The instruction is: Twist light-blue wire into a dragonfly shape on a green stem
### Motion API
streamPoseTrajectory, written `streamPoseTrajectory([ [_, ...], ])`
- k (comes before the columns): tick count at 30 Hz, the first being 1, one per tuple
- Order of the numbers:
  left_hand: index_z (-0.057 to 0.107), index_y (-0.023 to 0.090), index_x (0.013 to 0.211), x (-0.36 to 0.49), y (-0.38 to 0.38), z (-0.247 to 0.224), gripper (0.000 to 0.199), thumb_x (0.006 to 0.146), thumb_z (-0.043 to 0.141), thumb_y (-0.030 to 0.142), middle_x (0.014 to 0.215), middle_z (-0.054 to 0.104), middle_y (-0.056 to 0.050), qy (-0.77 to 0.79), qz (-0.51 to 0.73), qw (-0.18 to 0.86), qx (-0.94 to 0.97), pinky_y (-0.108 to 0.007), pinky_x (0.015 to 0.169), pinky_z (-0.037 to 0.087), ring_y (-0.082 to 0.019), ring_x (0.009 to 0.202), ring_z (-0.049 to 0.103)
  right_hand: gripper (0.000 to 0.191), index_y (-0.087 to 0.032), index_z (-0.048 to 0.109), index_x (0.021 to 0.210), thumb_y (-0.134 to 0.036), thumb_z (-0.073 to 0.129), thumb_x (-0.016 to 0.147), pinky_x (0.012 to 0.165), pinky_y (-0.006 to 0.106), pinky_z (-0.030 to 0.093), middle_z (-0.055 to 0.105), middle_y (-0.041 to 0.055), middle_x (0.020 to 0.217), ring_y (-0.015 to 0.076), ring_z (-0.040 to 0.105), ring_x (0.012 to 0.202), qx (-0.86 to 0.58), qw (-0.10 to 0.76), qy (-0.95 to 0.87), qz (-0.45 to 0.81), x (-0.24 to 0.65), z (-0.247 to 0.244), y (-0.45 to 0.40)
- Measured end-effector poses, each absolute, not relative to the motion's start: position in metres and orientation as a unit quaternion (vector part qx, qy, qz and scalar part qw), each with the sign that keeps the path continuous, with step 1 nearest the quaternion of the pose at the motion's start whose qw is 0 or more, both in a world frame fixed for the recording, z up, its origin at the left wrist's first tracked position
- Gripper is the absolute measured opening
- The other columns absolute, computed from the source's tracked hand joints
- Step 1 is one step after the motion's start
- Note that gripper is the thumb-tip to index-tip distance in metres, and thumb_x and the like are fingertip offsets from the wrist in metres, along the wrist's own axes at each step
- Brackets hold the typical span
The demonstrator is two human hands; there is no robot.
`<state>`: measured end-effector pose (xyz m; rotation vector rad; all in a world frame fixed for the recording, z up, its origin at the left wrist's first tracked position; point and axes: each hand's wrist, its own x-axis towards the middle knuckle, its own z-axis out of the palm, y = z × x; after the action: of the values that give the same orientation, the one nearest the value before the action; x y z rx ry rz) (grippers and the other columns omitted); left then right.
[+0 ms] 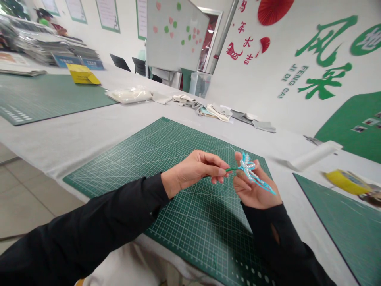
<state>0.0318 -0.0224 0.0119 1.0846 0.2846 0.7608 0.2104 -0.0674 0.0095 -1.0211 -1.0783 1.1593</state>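
A bright blue craft flower [247, 167], its petals edged with white beads, is held above the green cutting mat [143, 159]. My left hand [198, 171] pinches its thin green stem [233, 169] between thumb and fingertips, with the other fingers curled in. My right hand [257, 192] is around the flower head from the right, its fingers bent and partly covered by the petals. One long blue loop lies across the right palm towards the wrist. Where exactly the right fingertips touch the flower is hard to see.
More cutting mats lie left [56, 95] and right [336, 222]. Along the table's far side are a plastic-wrapped pack [129, 95], folded cloths [218, 112] and a white roll [315, 155]. A yellow box [82, 74] stands left, near stacked packets. A person [47, 20] sits far back left.
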Motion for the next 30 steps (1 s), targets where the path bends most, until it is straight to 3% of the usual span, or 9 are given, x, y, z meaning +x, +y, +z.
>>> streamPoseTrajectory([
  [5,0.068,0.011,0.071,0.031,-0.024,0.011,0.009,0.065,0.073,0.016,0.066,0.063,-0.004,0.115,0.335,0.788,0.504,-0.020,0.048,0.039,-0.008,0.055,0.056,0.027,-0.021,0.052,0.069,-0.045,0.055,0.080,0.046,0.026,0.037,0.061,0.0025,0.067,0.0133,0.049,0.053,-0.517,0.591,-0.506,0.359,0.204,-0.007,-0.070],
  [8,0.068,0.011,0.071,0.031,-0.024,0.012,0.010,0.063,0.074,0.016,0.069,0.063,-0.005,0.099,0.335,0.803,0.482,-0.019,0.045,0.034,-0.008,0.055,0.055,0.024,-0.020,0.058,0.067,-0.039,0.056,0.081,0.059,0.030,0.044,0.060,0.0015,0.065,0.0155,0.054,0.061,-0.552,0.536,-0.604,0.207,0.203,-0.010,-0.074],
  [10,0.068,0.012,0.070,0.031,-0.024,0.013,0.011,0.062,0.074,0.016,0.069,0.063,-0.005,0.096,0.345,0.813,0.459,-0.018,0.045,0.032,-0.007,0.054,0.053,0.023,-0.019,0.062,0.069,-0.037,0.056,0.083,0.062,0.030,0.044,0.059,0.0009,0.064,0.0155,0.055,0.063,-0.537,0.520,-0.641,0.176,0.204,-0.010,-0.074],
  [13,0.070,0.012,0.071,0.031,-0.023,0.013,0.011,0.061,0.075,0.016,0.073,0.063,-0.005,0.089,0.369,0.814,0.440,-0.019,0.045,0.031,-0.006,0.053,0.051,0.017,-0.021,0.064,0.069,-0.035,0.063,0.079,0.064,0.031,0.044,0.057,-0.0004,0.065,0.0146,0.054,0.065,-0.468,0.572,-0.632,0.235,0.206,-0.010,-0.069],
  [18,0.073,0.014,0.073,0.031,-0.024,0.013,0.011,0.062,0.076,0.016,0.107,0.059,-0.008,0.085,0.391,0.787,0.470,-0.018,0.044,0.032,-0.005,0.061,0.053,0.014,-0.023,0.067,0.062,-0.033,0.076,0.067,0.063,0.030,0.042,0.053,-0.0026,0.060,0.0114,0.050,0.061,-0.374,0.653,-0.548,0.365,0.213,-0.010,-0.060],
  [24,0.074,0.016,0.080,0.030,-0.031,0.016,0.011,0.071,0.070,0.013,0.086,0.056,-0.003,0.047,0.363,0.721,0.589,-0.019,0.046,0.037,-0.001,0.051,0.048,0.006,-0.026,0.071,0.068,-0.030,0.076,0.067,0.052,0.027,0.037,0.053,-0.0014,0.064,0.0114,0.048,0.060,-0.394,0.646,-0.555,0.345,0.227,-0.017,-0.059],
  [30,0.073,0.014,0.081,0.030,-0.034,0.014,0.009,0.073,0.069,0.013,0.083,0.058,-0.002,0.056,0.282,0.715,0.637,-0.018,0.046,0.040,0.000,0.048,0.048,0.003,-0.027,0.073,0.073,-0.026,0.071,0.074,0.042,0.023,0.028,0.050,-0.0027,0.060,0.0075,0.043,0.051,-0.402,0.634,-0.586,0.306,0.224,-0.015,-0.065],
])
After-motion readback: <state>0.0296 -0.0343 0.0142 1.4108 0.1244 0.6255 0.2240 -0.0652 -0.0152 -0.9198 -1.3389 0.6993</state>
